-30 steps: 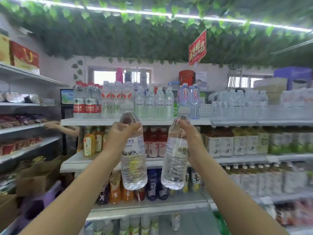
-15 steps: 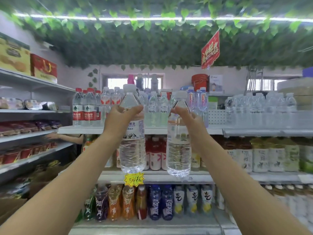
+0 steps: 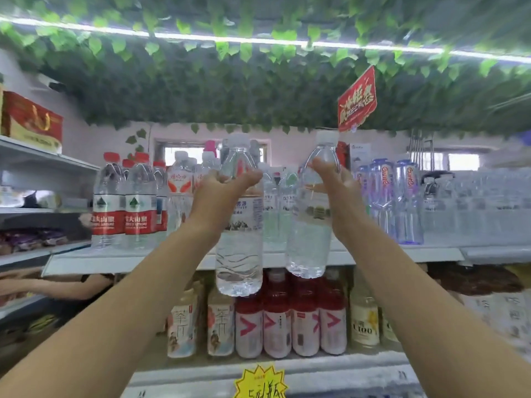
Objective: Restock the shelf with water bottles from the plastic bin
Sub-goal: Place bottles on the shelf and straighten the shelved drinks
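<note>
Bottles up at top-shelf level now, raised from mid-shelf height a second ago. Left hand [image 3: 221,196] curled round the shoulder of the left bottle [image 3: 240,254]; right hand [image 3: 336,193] gripping the right bottle [image 3: 309,245] the same way, just under the cap. Both upright, in the air, side by side without touching, before the shelf [image 3: 129,261] already lined with water. Bases overlapping the shelf lip, so probably not yet clear of it. Likely next: slightly higher, then forward beside the red-label bottles [image 3: 123,214]. Bin out of view.
</note>
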